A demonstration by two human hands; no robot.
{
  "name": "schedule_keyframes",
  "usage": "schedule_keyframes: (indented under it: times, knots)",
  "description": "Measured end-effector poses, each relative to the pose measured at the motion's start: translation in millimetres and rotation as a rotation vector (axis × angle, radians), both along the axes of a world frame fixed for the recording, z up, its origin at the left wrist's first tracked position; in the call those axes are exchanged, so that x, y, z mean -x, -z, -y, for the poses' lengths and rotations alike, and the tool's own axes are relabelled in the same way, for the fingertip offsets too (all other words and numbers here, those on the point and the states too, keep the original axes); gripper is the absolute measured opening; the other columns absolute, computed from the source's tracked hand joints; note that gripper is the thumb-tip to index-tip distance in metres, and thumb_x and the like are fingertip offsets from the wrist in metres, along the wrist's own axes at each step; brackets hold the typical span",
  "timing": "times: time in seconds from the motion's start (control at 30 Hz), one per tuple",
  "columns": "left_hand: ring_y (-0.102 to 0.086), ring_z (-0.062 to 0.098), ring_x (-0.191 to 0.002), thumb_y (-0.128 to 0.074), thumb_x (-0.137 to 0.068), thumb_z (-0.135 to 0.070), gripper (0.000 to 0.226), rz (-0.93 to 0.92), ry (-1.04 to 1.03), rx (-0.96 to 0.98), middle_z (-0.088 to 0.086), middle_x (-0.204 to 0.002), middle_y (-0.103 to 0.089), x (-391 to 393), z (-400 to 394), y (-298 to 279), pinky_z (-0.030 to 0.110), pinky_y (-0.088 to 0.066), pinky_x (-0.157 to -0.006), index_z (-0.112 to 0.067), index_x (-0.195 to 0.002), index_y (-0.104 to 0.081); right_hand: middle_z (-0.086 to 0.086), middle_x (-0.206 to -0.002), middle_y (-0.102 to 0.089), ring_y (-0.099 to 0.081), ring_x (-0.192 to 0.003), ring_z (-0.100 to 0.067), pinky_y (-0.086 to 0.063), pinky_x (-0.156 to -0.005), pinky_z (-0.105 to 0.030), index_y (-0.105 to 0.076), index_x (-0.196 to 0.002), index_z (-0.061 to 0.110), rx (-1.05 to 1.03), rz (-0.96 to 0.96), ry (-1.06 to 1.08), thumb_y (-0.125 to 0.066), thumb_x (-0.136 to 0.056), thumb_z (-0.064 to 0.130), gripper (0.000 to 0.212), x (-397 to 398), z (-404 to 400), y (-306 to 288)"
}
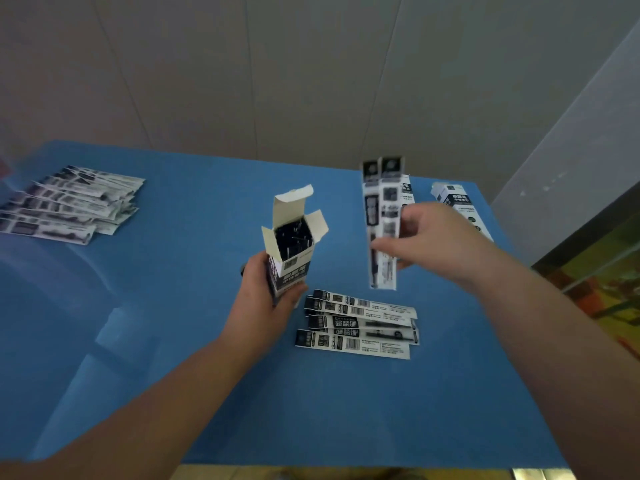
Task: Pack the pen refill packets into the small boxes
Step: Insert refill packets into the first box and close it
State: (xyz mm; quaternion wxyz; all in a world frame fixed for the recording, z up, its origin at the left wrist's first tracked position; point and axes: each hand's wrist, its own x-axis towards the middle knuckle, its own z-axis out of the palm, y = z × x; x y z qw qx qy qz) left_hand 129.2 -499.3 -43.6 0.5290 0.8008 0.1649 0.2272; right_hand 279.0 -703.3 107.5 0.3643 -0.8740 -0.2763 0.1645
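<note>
the left hand (263, 292) grips the open small box (292, 242) upright above the blue counter (173, 341), so the right hand (420, 237), its grip pinching two refill packets (384, 220) just right of it, should square them and feed them endwise between the flaps.

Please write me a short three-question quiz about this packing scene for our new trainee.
1. True or false: the box in the left hand has its top flaps open.
2. What does the right hand hold?
3. Where does the bigger pile of packets lie: A) far left of the table, B) beside the right wall?

Key: 1 true. 2 upright refill packets, raised above the small pile. 3 A.
</note>
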Motion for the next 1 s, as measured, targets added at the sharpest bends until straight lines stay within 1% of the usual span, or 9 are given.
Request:
schedule_keyframes:
  times: [0.07, 0.17, 0.3, 0.43, 0.6, 0.73, 0.8, 0.9, 1.0]
  knots:
    - [-0.056, -0.014, -0.102, -0.074, -0.09, -0.021, 0.054, 0.014, 0.006, -0.006, 0.002, -0.12, -0.056, 0, 0, -1, 0.0, -0.043, -0.078, -0.056, -0.108, -0.038, 0.002, -0.086, -0.08, -0.078, -0.079, -0.02, -0.064, -0.072, -0.037, -0.076, -0.09, 0.017, -0.217, -0.082, -0.028, -0.081, -0.085, 0.018, 0.007, 6, 0, -16]
    - [-0.056, -0.014, -0.105, -0.074, -0.09, -0.022, 0.062, 0.02, 0.008, -0.01, 0.0, -0.12, -0.055, 0, -1, -2, 0.0, -0.042, -0.079, -0.068, -0.105, -0.035, -0.003, -0.088, -0.08, -0.078, -0.082, -0.02, -0.061, -0.066, -0.025, -0.079, -0.085, 0.021, -0.557, -0.173, -0.138, -0.077, -0.086, 0.01, 0.012, 21, -5, -38]
    - [-0.056, -0.014, -0.103, -0.075, -0.089, -0.023, 0.063, 0.019, -0.001, -0.022, 0.0, -0.118, -0.056, -1, 0, -1, -0.001, -0.041, -0.078, -0.071, -0.103, -0.035, 0.0, -0.089, -0.08, -0.078, -0.084, -0.019, -0.061, -0.069, -0.026, -0.078, -0.086, 0.022, -0.727, -0.15, -0.238, -0.074, -0.086, 0.008, 0.015, 41, -24, -43]
    - [-0.057, -0.012, -0.103, -0.075, -0.089, -0.023, 0.062, 0.026, 0.01, -0.026, -0.003, -0.117, -0.057, 1, -1, -1, 0.0, -0.041, -0.078, -0.07, -0.105, -0.037, 0.003, -0.091, -0.079, -0.076, -0.087, -0.02, -0.063, -0.074, -0.032, -0.075, -0.093, 0.02, -0.682, -0.11, -0.26, -0.073, -0.088, 0.003, 0.018, 46, -39, -39]
    - [-0.058, -0.007, -0.104, -0.075, -0.089, -0.018, 0.068, 0.056, 0.028, -0.052, -0.001, -0.115, -0.057, -1, -1, -3, 0.003, -0.043, -0.08, -0.071, -0.106, -0.036, 0.009, -0.092, -0.079, -0.075, -0.084, -0.012, -0.062, -0.075, -0.03, -0.076, -0.093, 0.028, -0.465, -0.006, -0.299, -0.077, -0.088, 0.013, 0.015, 40, -48, -41]
    - [-0.058, -0.006, -0.105, -0.074, -0.089, -0.021, 0.065, 0.048, 0.035, -0.056, -0.002, -0.118, -0.057, -2, -2, -2, 0.003, -0.043, -0.081, -0.071, -0.107, -0.036, 0.012, -0.091, -0.078, -0.075, -0.086, -0.017, -0.061, -0.084, -0.04, -0.076, -0.091, 0.033, -0.389, 0.035, -0.34, -0.077, -0.082, 0.025, 0.012, 33, -53, -49]
    - [-0.058, -0.007, -0.105, -0.074, -0.09, -0.024, 0.061, 0.041, 0.032, -0.056, -0.004, -0.118, -0.058, -2, -3, -1, 0.002, -0.043, -0.08, -0.07, -0.107, -0.037, 0.016, -0.091, -0.077, -0.073, -0.088, -0.01, -0.06, -0.086, -0.035, -0.075, -0.09, 0.037, -0.345, 0.049, -0.391, -0.077, -0.082, 0.025, 0.014, 31, -57, -54]
    - [-0.058, -0.006, -0.106, -0.074, -0.09, -0.026, 0.061, 0.043, 0.041, -0.065, -0.006, -0.118, -0.058, -4, -4, -2, 0.002, -0.043, -0.08, -0.069, -0.11, -0.036, 0.014, -0.096, -0.078, -0.073, -0.093, -0.008, -0.058, -0.089, -0.036, -0.076, -0.093, 0.033, -0.269, 0.04, -0.469, -0.077, -0.086, 0.017, 0.018, 29, -63, -62]
    - [-0.059, -0.006, -0.104, -0.075, -0.088, -0.025, 0.061, 0.044, 0.043, -0.072, -0.008, -0.113, -0.059, -4, -3, -3, 0.003, -0.043, -0.079, -0.068, -0.108, -0.037, 0.01, -0.095, -0.079, -0.074, -0.09, -0.005, -0.056, -0.081, -0.021, -0.077, -0.097, 0.02, -0.197, 0.07, -0.496, -0.077, -0.087, 0.011, 0.014, 27, -71, -68]
